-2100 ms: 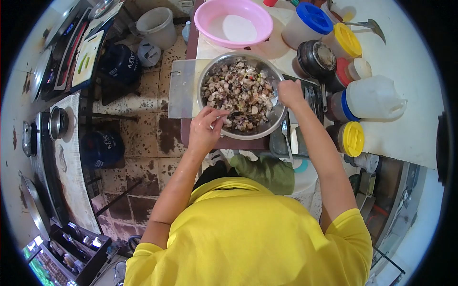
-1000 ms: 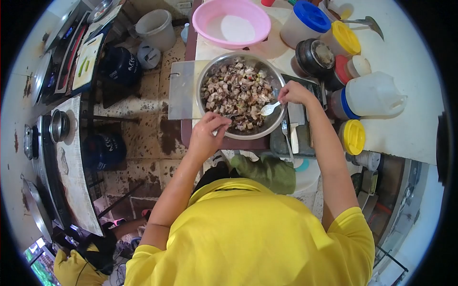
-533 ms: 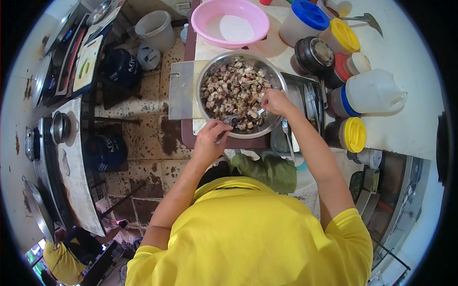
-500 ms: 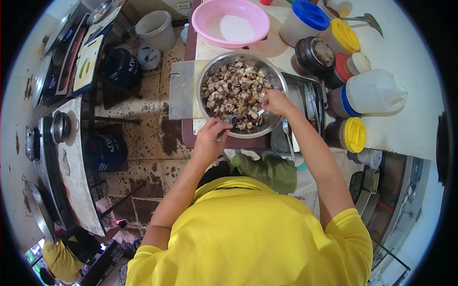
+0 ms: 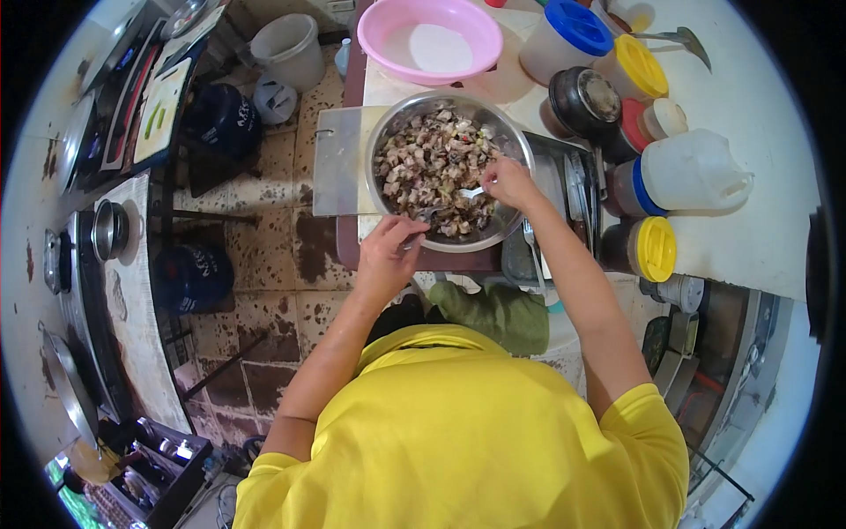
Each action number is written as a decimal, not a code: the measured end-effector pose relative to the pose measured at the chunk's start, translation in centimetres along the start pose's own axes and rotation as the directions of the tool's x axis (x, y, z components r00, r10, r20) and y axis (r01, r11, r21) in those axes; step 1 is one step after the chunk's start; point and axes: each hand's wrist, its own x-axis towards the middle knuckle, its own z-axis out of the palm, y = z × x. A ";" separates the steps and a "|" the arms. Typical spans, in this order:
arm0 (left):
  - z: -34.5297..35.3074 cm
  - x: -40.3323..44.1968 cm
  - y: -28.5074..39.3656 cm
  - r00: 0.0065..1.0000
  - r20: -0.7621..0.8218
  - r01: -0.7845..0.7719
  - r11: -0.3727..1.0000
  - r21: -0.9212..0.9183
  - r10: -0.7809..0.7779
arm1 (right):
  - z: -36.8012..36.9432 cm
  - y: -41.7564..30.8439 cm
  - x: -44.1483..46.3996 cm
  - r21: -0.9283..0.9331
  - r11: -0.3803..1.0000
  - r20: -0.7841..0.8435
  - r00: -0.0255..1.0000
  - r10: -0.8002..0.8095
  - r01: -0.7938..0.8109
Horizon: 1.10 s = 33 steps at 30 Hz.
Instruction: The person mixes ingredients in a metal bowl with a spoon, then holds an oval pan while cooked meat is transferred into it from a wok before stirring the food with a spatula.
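Observation:
A steel mixing bowl (image 5: pixel 518 216) is full of chopped, diced meat (image 5: pixel 432 159) with bits of green and red in it. My right hand (image 5: pixel 511 182) is over the bowl's right side, its fingers closed on a spoon (image 5: pixel 471 192) that looks white or shiny and rests in the food. At the near rim, my left hand (image 5: pixel 392 249) is closed around a metal spoon (image 5: pixel 427 214); its head is low in the food and hard to make out. Under the bowl's left side lies a pale cutting board (image 5: pixel 339 167).
Beyond the bowl stands a pink basin (image 5: pixel 374 48). To the right are a tray (image 5: pixel 546 163) with knives, a dark-lidded jar (image 5: pixel 586 95), a yellow-lidded container (image 5: pixel 656 249) and a plastic jug (image 5: pixel 696 172). A green cloth (image 5: pixel 502 317) hangs by the near edge.
My right hand's spoon has swung up and left and now shows more of its length. My left hand has barely moved. The person at lower left has shifted.

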 end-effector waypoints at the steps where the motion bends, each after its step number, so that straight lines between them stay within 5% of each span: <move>1: 0.0 0.0 0.0 1.000 0.001 0.006 1.000 -0.007 -0.006 | 0.2 -0.3 0.0 0.010 1.000 0.018 1.000 0.013 -0.014; 8: -0.6 0.2 0.2 1.000 -0.008 -0.005 1.000 0.023 0.005 | -2.5 2.2 0.8 0.211 0.959 0.351 0.930 0.108 -0.191; 12: -0.7 0.0 0.2 1.000 -0.024 -0.003 1.000 0.016 0.003 | -5.4 2.5 0.8 0.290 0.932 0.332 0.936 0.113 -0.216; 15: -0.9 -0.4 0.1 0.998 0.044 0.045 0.999 0.019 -0.046 | -6.4 2.5 0.9 0.225 0.953 0.367 0.924 0.110 -0.203; 18: -0.8 -1.2 -0.3 0.996 0.054 -0.070 0.996 0.047 0.068 | -6.8 0.9 0.5 -0.154 0.971 0.242 0.946 0.214 -0.180; 21: -0.7 -2.1 0.1 0.995 0.100 -0.017 0.998 0.061 0.011 | -4.2 1.4 0.4 -0.425 0.905 0.039 0.998 0.056 -0.034; 25: -0.5 -2.9 0.2 0.985 0.174 -0.030 0.994 0.101 0.012 | -3.4 2.0 0.1 -0.263 0.964 0.089 0.996 -0.001 0.024; 33: -0.2 -4.0 -0.8 0.959 0.285 -0.045 0.993 0.105 0.013 | -5.0 1.8 0.1 -0.224 0.973 0.190 0.976 0.103 -0.059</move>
